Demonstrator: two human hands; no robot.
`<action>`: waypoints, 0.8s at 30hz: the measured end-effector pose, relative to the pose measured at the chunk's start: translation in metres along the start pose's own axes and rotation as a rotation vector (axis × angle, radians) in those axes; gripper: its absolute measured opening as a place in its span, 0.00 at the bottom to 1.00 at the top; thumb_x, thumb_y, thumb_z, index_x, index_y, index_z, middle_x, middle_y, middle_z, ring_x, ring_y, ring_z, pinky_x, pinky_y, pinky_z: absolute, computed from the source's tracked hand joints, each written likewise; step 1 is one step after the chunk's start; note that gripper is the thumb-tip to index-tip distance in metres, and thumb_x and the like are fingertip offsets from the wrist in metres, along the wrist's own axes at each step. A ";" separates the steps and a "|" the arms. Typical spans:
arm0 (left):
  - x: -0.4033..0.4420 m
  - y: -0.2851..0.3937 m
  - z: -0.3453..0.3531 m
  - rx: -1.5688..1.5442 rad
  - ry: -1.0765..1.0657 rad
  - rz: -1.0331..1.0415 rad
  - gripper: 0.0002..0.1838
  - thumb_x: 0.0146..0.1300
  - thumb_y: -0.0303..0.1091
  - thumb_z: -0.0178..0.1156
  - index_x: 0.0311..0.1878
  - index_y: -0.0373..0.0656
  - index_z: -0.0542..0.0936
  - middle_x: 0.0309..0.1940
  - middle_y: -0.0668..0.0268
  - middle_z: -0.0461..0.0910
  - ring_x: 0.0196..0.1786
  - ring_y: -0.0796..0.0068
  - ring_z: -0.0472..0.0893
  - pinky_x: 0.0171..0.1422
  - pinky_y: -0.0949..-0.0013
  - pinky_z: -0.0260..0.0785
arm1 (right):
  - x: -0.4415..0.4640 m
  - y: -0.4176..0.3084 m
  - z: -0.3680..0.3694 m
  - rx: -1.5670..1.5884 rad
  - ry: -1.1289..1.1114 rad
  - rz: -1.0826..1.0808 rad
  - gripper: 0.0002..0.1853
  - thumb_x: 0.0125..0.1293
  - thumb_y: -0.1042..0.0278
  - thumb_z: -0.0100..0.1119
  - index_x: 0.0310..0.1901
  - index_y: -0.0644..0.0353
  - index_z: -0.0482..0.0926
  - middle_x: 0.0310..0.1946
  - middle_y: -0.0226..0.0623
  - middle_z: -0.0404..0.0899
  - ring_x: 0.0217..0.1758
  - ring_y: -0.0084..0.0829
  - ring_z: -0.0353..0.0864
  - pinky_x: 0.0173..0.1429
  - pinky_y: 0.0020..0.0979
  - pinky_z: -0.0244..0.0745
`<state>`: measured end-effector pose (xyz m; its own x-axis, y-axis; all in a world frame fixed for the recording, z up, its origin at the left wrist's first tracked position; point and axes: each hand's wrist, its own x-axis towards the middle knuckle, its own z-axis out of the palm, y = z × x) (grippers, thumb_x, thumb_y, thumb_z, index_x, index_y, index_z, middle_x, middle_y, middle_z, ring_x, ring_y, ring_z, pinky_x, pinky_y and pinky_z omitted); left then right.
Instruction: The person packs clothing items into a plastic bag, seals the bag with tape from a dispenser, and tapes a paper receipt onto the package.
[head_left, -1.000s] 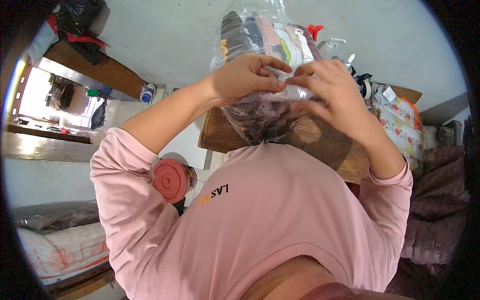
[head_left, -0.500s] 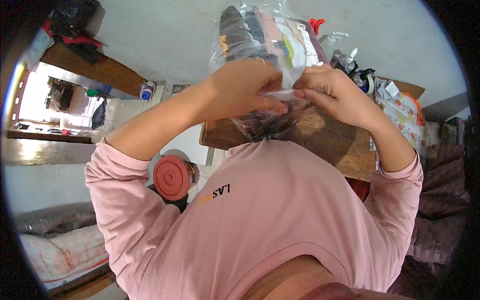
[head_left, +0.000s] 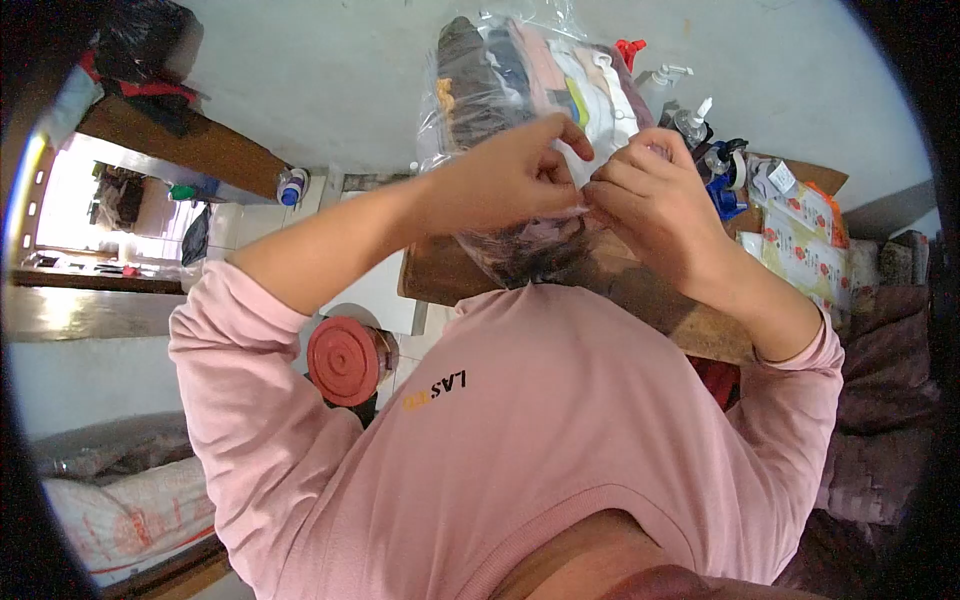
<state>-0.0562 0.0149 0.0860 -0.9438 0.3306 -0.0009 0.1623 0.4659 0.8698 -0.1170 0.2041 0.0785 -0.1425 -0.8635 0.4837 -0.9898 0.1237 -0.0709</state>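
A clear plastic bag (head_left: pixel 470 125) of folded clothes in dark, pink, white and maroon stands against the wall on a wooden table (head_left: pixel 700 325). In front of the clothes, its loose plastic is bunched between my hands. My left hand (head_left: pixel 515 175) is curled with thumb and fingers closed on the plastic. Close beside it, my right hand (head_left: pixel 650 195) is also closed on the plastic, its fingers bent and their tips partly hidden. The hands nearly touch.
Spray and pump bottles (head_left: pixel 690 120) stand right of the bag, near a blue item (head_left: pixel 725 198) and flower-printed packs (head_left: pixel 805 235). A red-lidded bucket (head_left: pixel 345 358) is on the floor at left. Dark fabric (head_left: pixel 880 420) lies at far right.
My left hand has turned and risen slightly, its fingers curling more. My right hand has rolled over so its back shows, lowering a little. The bag stays in place.
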 end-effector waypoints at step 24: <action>0.008 -0.002 -0.005 0.157 -0.039 -0.002 0.23 0.56 0.30 0.59 0.56 0.39 0.70 0.27 0.65 0.78 0.28 0.82 0.74 0.34 0.76 0.67 | 0.003 0.028 0.000 0.646 -0.316 0.413 0.06 0.57 0.67 0.55 0.32 0.60 0.75 0.32 0.36 0.74 0.44 0.36 0.71 0.54 0.39 0.57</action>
<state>-0.0656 0.0125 0.0869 -0.9327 0.3599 -0.0248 0.2062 0.5883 0.7819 -0.1455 0.2050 0.0778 -0.3924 -0.9186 0.0478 -0.6484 0.2394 -0.7227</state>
